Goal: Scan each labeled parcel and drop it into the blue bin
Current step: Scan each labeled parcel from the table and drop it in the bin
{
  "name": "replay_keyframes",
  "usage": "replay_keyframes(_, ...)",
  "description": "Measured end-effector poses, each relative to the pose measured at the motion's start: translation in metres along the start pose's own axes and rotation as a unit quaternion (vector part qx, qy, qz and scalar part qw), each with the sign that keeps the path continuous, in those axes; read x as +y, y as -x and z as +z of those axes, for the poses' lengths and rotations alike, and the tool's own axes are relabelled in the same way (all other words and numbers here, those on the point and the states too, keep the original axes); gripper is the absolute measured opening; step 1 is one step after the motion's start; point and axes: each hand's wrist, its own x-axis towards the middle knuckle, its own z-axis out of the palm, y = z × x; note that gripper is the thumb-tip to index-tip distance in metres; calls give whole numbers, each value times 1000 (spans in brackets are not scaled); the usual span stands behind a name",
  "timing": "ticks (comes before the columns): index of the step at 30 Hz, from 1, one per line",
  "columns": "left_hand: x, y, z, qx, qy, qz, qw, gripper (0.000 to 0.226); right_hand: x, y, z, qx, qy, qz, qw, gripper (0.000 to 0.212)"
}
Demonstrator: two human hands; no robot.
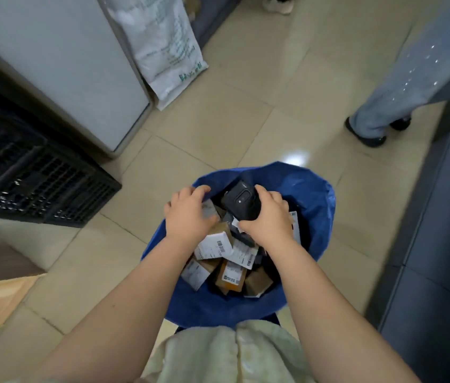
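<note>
The blue bin (312,194) stands on the floor right below me, filled with several labeled parcels. A white-labeled box (214,244) and a brown box with an orange-edged label (230,276) lie near the top. My right hand (269,217) grips a black handheld scanner (241,201) over the bin's middle. My left hand (189,214) reaches into the bin's left side, fingers curled over a small grey-white parcel (209,210). Whether it actually grips that parcel is hidden by the hand.
A black slatted crate (33,172) sits at the left beside a white cabinet (60,64). A white printed sack (163,42) leans behind it. Another person's legs (384,106) stand at the right on the tiled floor. A dark counter (439,244) runs along the right edge.
</note>
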Motion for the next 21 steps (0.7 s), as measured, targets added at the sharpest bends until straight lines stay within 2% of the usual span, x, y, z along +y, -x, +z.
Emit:
replay_keyframes(6,0,54,-54,75,-77,-45,993,70,-44,38,-41,-6,65,-125,990,83)
replay_keyframes(12,-29,141,-71,157,-49,-195,967,71,-81,85,-44,-41,81,-242,966,70)
replay_keyframes(18,-62,248,-74,258,16,-359,897,69,-113,153,-6,-99,129,-392,905,83)
replay_keyframes(21,-78,307,-70,284,25,-435,854,70,-124,195,19,-104,174,-476,856,86)
